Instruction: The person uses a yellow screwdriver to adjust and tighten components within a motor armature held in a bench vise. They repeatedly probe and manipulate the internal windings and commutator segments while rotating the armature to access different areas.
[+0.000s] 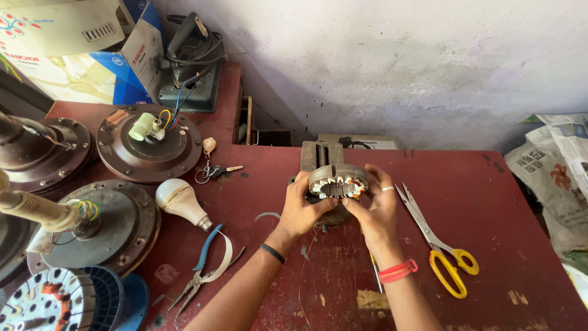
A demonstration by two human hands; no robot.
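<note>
The worktop [490, 202] is dark red with worn, paler patches. The scissors [438, 245] have yellow handles, the pliers [199, 270] blue ones. The bulb [179, 199] is white. The motor core [338, 182] is grey with copper-orange windings. The wall [398, 61] is whitish and stained.

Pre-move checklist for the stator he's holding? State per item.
1. Left hand gripping the motor stator: ok.
2. Right hand gripping its other side: ok.
3. Stator raised above the red table: cannot tell; something dark sits beneath it.
4. Yellow-handled scissors apart from the right hand: ok.
5. Blue-handled pliers apart from the left forearm: ok.
6. Winding condition: cannot tell, too small.
</note>
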